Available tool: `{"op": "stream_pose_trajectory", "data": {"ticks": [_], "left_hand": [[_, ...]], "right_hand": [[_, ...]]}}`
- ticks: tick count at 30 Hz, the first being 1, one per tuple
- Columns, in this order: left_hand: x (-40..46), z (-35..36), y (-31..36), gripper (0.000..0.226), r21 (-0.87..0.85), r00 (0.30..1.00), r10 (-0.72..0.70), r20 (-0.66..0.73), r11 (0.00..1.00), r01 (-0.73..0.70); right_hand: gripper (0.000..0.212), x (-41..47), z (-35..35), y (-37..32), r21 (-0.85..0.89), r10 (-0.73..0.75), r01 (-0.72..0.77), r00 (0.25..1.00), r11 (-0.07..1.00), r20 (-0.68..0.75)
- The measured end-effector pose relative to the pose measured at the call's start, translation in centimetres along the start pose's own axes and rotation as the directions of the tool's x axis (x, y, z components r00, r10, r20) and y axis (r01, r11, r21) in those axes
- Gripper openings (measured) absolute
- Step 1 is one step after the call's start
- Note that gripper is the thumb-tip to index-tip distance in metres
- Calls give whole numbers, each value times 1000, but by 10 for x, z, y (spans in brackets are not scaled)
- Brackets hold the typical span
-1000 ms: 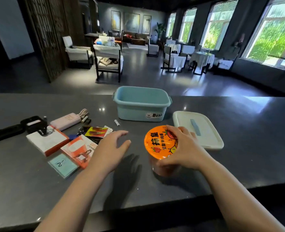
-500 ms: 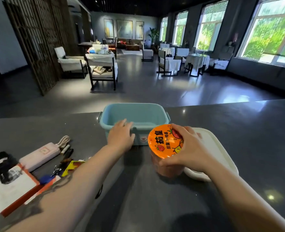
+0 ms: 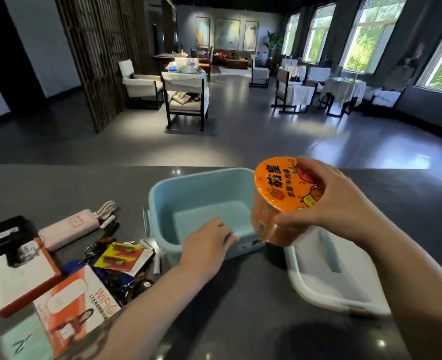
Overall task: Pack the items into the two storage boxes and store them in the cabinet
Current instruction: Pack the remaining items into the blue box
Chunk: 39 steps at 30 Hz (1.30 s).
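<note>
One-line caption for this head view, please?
Right hand lifts orange noodle cup beside open blue storage box; left hand holds its rim.

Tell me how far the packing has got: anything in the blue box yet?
Early stage. Done: the blue box is open and empty, its white lid set beside it. In hand: the right hand holds the orange noodle cup at the rim; the left hand grips the front wall. Left: the pile of small items, closing, the cabinet. No second box in view.
</note>
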<state>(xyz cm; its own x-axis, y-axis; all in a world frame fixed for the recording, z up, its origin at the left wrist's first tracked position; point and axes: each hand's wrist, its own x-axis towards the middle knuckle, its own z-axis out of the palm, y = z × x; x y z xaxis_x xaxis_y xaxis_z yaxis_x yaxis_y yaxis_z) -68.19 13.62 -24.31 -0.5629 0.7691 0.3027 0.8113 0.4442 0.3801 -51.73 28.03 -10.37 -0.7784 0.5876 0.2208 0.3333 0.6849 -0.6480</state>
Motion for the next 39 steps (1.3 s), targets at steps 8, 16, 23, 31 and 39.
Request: {"op": "stream_pose_trajectory", "data": {"ticks": [8, 16, 23, 31, 39], "left_hand": [[-95, -24, 45, 34, 54, 984, 173, -37, 984, -171], [-147, -44, -5, 33, -313, 816, -389, -428, 911, 270], [-140, -25, -28, 50, -486, 836, -526, -154, 777, 399], [-124, -25, -37, 50, -538, 829, -552, -86, 726, 428], [-166, -49, -96, 45, -513, 759, -605, -241, 743, 429]], "right_hand": [[124, 21, 43, -12, 55, -147, 139, 972, 989, 184], [119, 17, 149, -9, 9, -310, 360, 790, 933, 529], [116, 18, 198, 4, -172, -198, 314, 853, 934, 482], [122, 29, 215, 1, -400, -229, 413, 872, 818, 433], [80, 0, 189, -46, -53, -355, 371, 915, 927, 193]]}}
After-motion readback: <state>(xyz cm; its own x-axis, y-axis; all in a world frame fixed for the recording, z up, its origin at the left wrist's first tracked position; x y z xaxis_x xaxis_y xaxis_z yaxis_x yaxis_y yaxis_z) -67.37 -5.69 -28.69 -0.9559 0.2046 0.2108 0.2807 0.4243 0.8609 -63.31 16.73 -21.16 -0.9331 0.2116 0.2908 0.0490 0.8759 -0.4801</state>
